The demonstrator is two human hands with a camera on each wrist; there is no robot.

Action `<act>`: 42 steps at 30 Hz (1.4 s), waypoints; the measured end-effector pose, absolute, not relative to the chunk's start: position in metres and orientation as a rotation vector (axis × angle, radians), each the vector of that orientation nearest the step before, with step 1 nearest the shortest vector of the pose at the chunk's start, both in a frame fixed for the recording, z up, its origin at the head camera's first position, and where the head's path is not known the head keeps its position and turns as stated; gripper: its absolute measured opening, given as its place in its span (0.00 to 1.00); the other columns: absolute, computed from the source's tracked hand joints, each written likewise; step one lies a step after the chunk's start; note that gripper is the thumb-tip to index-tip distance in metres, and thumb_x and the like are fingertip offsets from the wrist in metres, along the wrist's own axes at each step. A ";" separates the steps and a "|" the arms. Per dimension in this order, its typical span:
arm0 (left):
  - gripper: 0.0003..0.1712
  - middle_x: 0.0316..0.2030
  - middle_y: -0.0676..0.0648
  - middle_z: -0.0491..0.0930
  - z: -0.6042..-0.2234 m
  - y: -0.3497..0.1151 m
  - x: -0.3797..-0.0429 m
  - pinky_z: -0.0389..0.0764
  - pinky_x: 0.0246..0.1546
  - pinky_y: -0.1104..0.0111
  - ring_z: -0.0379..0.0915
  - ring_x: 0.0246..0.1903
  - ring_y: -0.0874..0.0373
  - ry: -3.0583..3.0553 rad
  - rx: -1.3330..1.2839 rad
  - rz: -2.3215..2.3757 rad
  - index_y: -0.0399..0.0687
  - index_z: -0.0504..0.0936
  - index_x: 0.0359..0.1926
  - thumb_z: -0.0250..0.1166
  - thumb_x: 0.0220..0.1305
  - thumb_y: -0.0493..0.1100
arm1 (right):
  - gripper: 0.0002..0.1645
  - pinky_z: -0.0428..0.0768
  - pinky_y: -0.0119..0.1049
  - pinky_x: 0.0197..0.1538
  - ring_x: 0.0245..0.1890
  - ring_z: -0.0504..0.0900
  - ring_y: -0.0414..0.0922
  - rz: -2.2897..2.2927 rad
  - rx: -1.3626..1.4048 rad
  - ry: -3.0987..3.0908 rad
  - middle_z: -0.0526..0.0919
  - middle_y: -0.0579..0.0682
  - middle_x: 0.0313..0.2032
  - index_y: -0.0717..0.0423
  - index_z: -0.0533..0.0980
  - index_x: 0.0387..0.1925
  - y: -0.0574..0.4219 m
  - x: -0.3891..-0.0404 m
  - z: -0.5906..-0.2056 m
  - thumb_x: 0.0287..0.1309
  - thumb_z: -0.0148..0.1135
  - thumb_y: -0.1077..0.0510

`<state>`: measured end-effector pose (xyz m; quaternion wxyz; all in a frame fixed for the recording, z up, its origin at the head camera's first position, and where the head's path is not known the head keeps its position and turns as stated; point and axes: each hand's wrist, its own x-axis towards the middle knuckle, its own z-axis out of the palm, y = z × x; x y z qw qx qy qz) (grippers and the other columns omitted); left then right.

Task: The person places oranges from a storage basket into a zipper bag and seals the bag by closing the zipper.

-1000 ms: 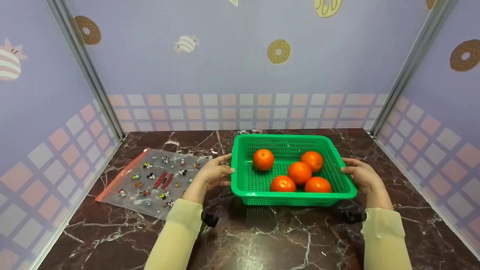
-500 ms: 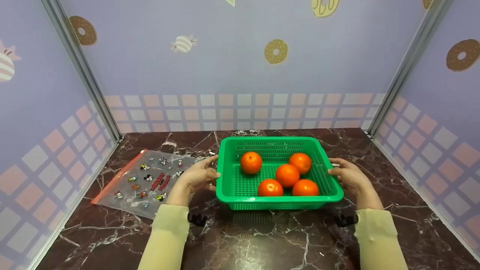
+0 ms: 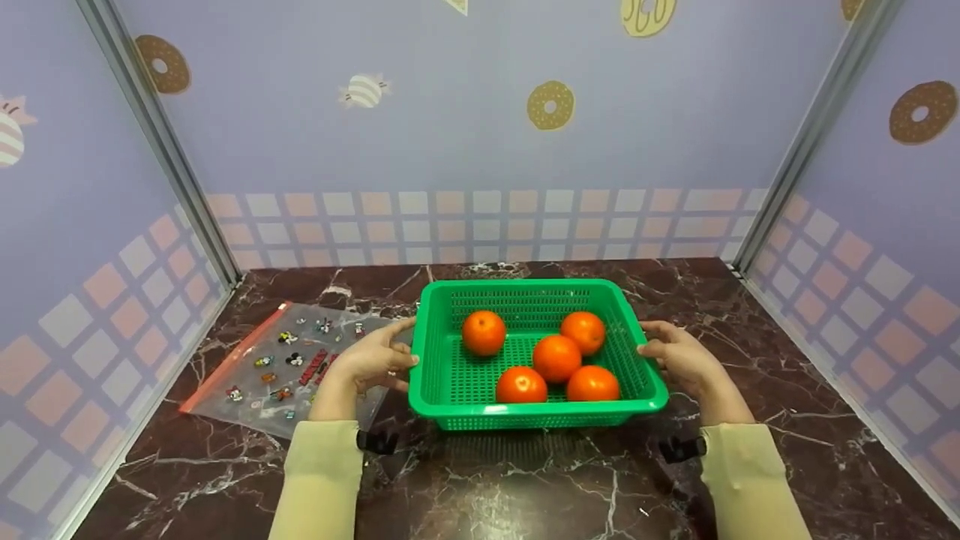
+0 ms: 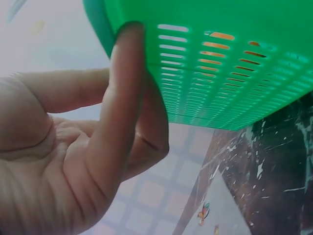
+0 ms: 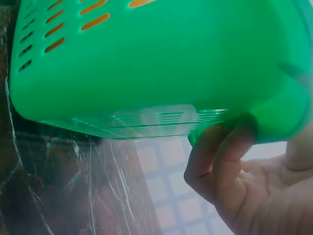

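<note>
Both hands held a green, rectangular, perforated plastic basket (image 3: 540, 410) of five round, glossy orange fruits (image 3: 556, 358) as I watched remotely above a dark, white-veined, marble-patterned surface (image 3: 525, 499).
The left hand (image 3: 367, 365) and right hand (image 3: 684, 361) gripped the rim at opposite ends, fingers curled beneath it; whether the base touched the surface, I could not tell. The basket sat right of a clear plastic zip bag (image 3: 247, 382) with a red-orange seal and cartoon prints. I judged the plastic light and stiff with slight flex, the load mostly fruit, smooth and likely to roll or bruise if tipped; the mid-rim on both short sides looked the soundest hold, kept level.
</note>
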<state>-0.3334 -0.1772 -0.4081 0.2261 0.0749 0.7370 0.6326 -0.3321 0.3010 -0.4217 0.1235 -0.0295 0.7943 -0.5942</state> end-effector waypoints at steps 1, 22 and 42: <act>0.49 0.39 0.44 0.84 -0.407 -0.178 -0.333 0.89 0.37 0.58 0.85 0.39 0.55 2.039 0.204 1.735 0.47 0.41 0.83 0.58 0.72 0.28 | 0.40 0.87 0.42 0.49 0.43 0.87 0.43 -1.721 -0.093 2.317 0.79 0.58 0.52 0.68 0.50 0.78 0.301 -0.331 -0.421 0.72 0.53 0.62; 0.48 0.44 0.41 0.82 -0.402 -0.183 -0.327 0.89 0.35 0.60 0.85 0.40 0.55 2.100 0.214 1.655 0.47 0.44 0.83 0.60 0.71 0.29 | 0.40 0.87 0.47 0.50 0.46 0.88 0.46 -1.675 -0.086 2.252 0.73 0.67 0.62 0.65 0.49 0.79 0.301 -0.325 -0.414 0.74 0.54 0.61; 0.39 0.75 0.22 0.53 -0.429 -0.213 -0.348 0.61 0.73 0.37 0.49 0.75 0.24 2.770 -0.370 1.293 0.30 0.51 0.78 0.50 0.79 0.49 | 0.41 0.88 0.46 0.49 0.44 0.89 0.46 -1.676 -0.095 2.254 0.79 0.64 0.57 0.66 0.48 0.78 0.302 -0.327 -0.416 0.74 0.54 0.60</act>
